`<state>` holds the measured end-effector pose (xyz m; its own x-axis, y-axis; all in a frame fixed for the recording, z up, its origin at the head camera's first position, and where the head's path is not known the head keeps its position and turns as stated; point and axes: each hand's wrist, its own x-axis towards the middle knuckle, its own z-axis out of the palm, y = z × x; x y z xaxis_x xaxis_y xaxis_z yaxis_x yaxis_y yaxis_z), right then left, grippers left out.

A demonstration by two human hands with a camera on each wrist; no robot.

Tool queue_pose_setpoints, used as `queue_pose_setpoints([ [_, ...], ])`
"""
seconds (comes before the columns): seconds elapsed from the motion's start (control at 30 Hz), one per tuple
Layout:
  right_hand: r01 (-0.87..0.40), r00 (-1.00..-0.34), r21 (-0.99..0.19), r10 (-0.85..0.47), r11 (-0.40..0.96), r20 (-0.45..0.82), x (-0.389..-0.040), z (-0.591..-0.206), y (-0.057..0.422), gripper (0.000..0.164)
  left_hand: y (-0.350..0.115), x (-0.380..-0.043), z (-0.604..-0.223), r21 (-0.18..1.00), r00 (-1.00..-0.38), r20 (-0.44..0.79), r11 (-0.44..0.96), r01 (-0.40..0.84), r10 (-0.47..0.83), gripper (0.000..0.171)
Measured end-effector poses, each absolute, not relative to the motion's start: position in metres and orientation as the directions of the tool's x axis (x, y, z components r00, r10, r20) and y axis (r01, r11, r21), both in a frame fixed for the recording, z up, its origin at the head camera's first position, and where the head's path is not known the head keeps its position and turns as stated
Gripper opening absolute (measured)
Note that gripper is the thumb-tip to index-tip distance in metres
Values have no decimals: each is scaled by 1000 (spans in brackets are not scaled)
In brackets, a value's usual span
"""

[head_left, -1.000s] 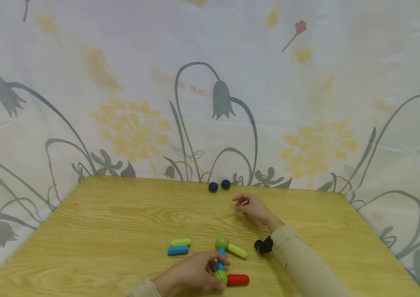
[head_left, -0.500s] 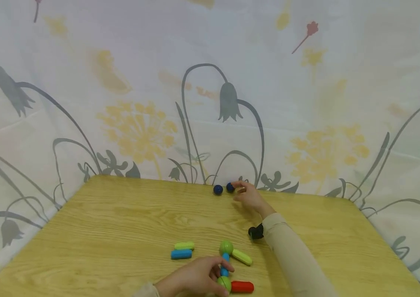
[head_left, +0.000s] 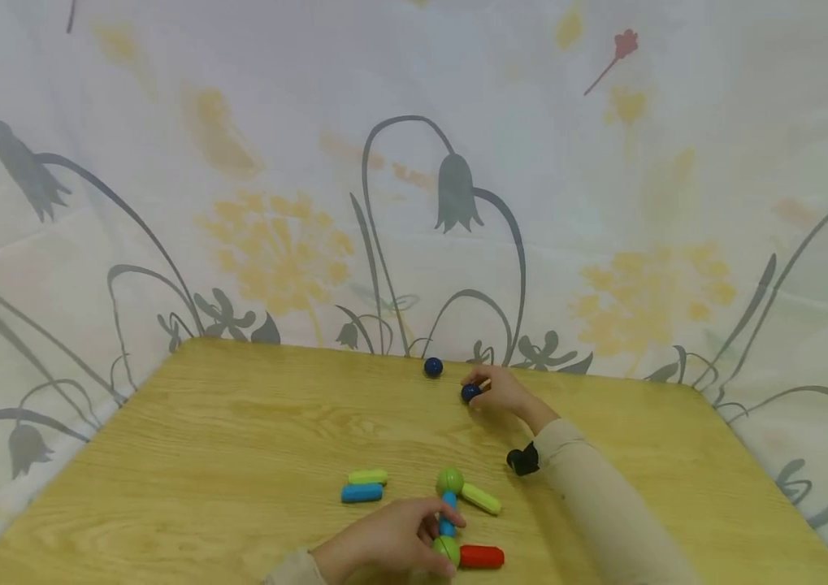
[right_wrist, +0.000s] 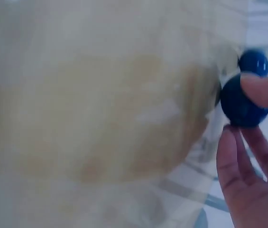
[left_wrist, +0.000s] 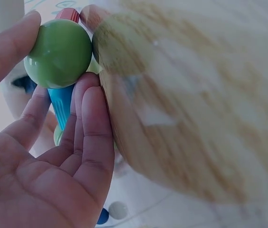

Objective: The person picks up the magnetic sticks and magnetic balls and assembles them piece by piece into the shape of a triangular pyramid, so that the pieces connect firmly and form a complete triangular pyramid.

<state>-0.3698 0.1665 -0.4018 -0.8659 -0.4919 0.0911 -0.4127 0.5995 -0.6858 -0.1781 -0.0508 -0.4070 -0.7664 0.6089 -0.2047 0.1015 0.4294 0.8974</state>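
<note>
In the head view my left hand (head_left: 395, 536) holds the near green ball (head_left: 446, 552) of a small assembly, its fingers over a blue rod (head_left: 447, 524). The left wrist view shows thumb and fingers about that green ball (left_wrist: 60, 54). A second green ball (head_left: 450, 481) sits at the blue rod's far end, with a yellow-green rod (head_left: 481, 499) angled off it. From the near ball a red rod (head_left: 483, 556) points right. Farther back, my right hand (head_left: 507, 394) pinches a dark blue ball (head_left: 470, 393) between thumb and fingers, also plain in the right wrist view.
Another dark blue ball (head_left: 433, 367) lies at the back edge of the wooden table (head_left: 260, 422). Left of the assembly lie a loose yellow-green rod (head_left: 368, 477) and a loose blue rod (head_left: 361, 492). A patterned curtain (head_left: 296, 162) hangs behind. A black device (head_left: 523, 461) is at the right wrist.
My right hand reached to the back edge, took hold of the right-hand dark blue ball and drew it toward me. My left hand stays on the assembly.
</note>
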Motion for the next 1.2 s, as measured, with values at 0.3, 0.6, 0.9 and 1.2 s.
queue_pose_setpoints([
  [0.3,-354,-877,-746,-478,564,54,-315,-407,176,34,-55,-180,-407,889,-778,-199,443,113,597,34],
  [0.6,-289,-885,-792,-465,538,7,-269,-410,190,37,-58,-182,-408,884,-770,-209,453,115,603,34],
  [0.9,-266,-851,-857,-525,441,-6,-224,-404,205,33,-55,-182,-405,887,-764,-187,441,139,617,33],
  [1.2,-219,-809,-864,-579,453,-98,-194,-407,225,29,-49,-180,-403,887,-766,-185,440,140,616,33],
])
